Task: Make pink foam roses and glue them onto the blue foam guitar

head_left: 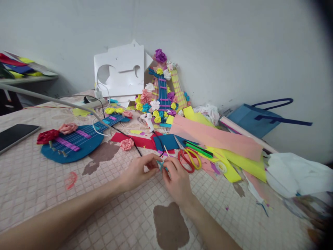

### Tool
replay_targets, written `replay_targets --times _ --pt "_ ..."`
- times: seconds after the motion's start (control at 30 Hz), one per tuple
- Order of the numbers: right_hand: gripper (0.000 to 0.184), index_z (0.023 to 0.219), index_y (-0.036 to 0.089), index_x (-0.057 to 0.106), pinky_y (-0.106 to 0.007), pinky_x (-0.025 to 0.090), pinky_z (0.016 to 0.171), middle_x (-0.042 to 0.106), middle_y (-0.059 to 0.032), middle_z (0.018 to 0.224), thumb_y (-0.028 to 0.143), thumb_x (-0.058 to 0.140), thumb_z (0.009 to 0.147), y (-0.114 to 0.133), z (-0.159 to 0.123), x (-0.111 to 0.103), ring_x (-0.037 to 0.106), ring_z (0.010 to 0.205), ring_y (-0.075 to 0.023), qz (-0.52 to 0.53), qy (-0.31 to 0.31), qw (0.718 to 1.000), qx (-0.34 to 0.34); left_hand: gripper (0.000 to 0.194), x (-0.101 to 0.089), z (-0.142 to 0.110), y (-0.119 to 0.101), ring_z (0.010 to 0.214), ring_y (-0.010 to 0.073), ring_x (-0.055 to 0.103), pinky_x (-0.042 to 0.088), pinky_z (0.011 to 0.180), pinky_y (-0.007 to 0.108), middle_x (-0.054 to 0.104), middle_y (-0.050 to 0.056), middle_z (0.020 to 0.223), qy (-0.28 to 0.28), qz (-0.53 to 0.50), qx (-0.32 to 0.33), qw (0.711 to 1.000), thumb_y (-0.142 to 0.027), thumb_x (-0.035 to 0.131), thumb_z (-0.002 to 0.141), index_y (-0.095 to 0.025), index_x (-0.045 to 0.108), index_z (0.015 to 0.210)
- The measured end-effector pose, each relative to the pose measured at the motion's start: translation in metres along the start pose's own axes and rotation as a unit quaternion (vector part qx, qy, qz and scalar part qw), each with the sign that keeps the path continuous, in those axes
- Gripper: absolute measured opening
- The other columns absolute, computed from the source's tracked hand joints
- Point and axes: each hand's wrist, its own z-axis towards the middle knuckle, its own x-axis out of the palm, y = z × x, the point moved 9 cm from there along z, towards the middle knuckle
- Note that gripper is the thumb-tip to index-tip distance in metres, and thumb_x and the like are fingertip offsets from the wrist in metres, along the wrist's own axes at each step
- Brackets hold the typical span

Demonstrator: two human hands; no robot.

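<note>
Above the middle of the table, my left hand and my right hand meet at the fingertips. Both are pinched on a small piece of light-blue crepe paper, partly covered by the fingers. A thin pale stick pokes up beside my right hand; whether the fingers grip it cannot be seen. Just right of that hand lie scissors with red and yellow handles. Beyond the hands stands a white glue gun. A pink paper rose rests ahead of my left hand.
A blue paper guitar with roses lies at left, near a phone. Cables cross from a power strip. Flower-covered instruments lean on the wall. Crepe sheets, a green cutter and tape spread rightward.
</note>
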Motion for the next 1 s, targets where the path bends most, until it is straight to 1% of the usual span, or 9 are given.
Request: replay_targets --times 0.07,0.13,0.2,0.27,0.33,0.4,0.67,0.83,1.0 --pt "0.021 0.094 0.021 0.053 -0.032 0.046 0.072 0.056 -0.0089 0.101 0.008 0.045 0.081 -0.004 0.001 -0.002 0.056 0.091 -0.0216 0.06 -0.008 0.998 0.024 0.014 -0.002 0.001 0.002 0.075 0.0143 0.059 0.047 0.071 0.025 0.065 0.003 0.082 -0.007 -0.008 0.001 1.0 -0.015 0.055 0.08 -0.017 0.061 0.092" --pt "0.022 0.101 0.022 0.051 -0.029 0.046 0.065 0.056 -0.0069 0.098 0.012 0.044 0.082 -0.017 0.001 -0.003 0.057 0.082 -0.0184 0.16 -0.02 0.982 0.095 0.01 -0.004 0.003 0.001 0.076 0.015 0.06 0.048 0.072 0.026 0.066 0.004 0.084 -0.015 -0.026 0.006 1.0 -0.015 0.055 0.079 -0.016 0.062 0.087" --pt "0.016 0.102 0.022 0.05 -0.025 0.044 0.054 0.056 -0.0041 0.09 0.021 0.043 0.087 -0.032 -0.001 0.002 0.056 0.071 -0.0152 0.281 -0.02 0.94 0.191 0.01 -0.006 0.004 -0.001 0.077 0.0155 0.06 0.049 0.073 0.026 0.066 0.005 0.086 -0.016 -0.044 0.012 0.999 -0.016 0.057 0.078 -0.015 0.062 0.087" --pt "0.018 0.097 0.021 0.052 -0.022 0.041 0.047 0.055 -0.0018 0.081 0.036 0.043 0.09 -0.039 -0.004 0.014 0.054 0.063 -0.0134 0.394 0.006 0.881 0.263 0.013 -0.005 0.004 -0.003 0.078 0.0154 0.06 0.049 0.073 0.026 0.066 0.005 0.086 -0.008 -0.044 0.015 0.999 -0.013 0.058 0.075 -0.016 0.062 0.087" --pt "0.024 0.089 0.02 0.054 -0.021 0.038 0.044 0.052 0.0004 0.075 0.044 0.049 0.086 -0.039 -0.005 0.023 0.051 0.059 -0.0118 0.463 0.031 0.836 0.292 0.017 -0.003 0.003 -0.004 0.077 0.0149 0.06 0.048 0.073 0.026 0.067 0.004 0.085 0.005 -0.03 0.016 0.999 -0.008 0.057 0.072 -0.016 0.063 0.085" --pt "0.024 0.08 0.02 0.053 -0.02 0.036 0.044 0.05 0.0032 0.067 0.043 0.059 0.08 -0.039 -0.005 0.027 0.047 0.054 -0.0098 0.484 0.044 0.821 0.299 0.019 0.0 0.003 -0.004 0.077 0.0147 0.059 0.047 0.073 0.025 0.066 0.003 0.084 0.018 -0.016 0.015 1.0 -0.006 0.056 0.07 -0.017 0.063 0.084" --pt "0.018 0.073 0.02 0.05 -0.021 0.034 0.047 0.047 0.0048 0.061 0.033 0.06 0.08 -0.041 -0.009 0.027 0.042 0.052 -0.0094 0.466 0.013 0.836 0.29 0.025 0.002 0.001 -0.005 0.082 0.0147 0.057 0.046 0.076 0.027 0.061 0.002 0.09 0.013 -0.008 0.022 1.0 -0.004 0.056 0.07 -0.018 0.056 0.091" --pt "0.017 0.074 0.02 0.049 -0.022 0.034 0.047 0.048 0.0042 0.062 0.033 0.059 0.08 -0.042 -0.008 0.021 0.042 0.052 -0.0102 0.431 -0.015 0.856 0.286 0.03 0.004 0.0 -0.007 0.086 0.0149 0.057 0.047 0.078 0.029 0.057 0.003 0.096 0.01 -0.084 0.032 0.996 -0.005 0.051 0.075 -0.019 0.049 0.101" --pt "0.017 0.072 0.02 0.05 -0.022 0.035 0.048 0.049 0.0034 0.064 0.032 0.06 0.08 -0.045 -0.006 0.021 0.044 0.054 -0.0104 0.399 -0.003 0.874 0.278 0.017 0.001 0.002 0.005 0.084 0.0147 0.055 0.046 0.071 0.027 0.056 0.004 0.091 -0.015 -0.182 -0.033 0.983 -0.027 0.047 0.089 -0.017 0.05 0.102"
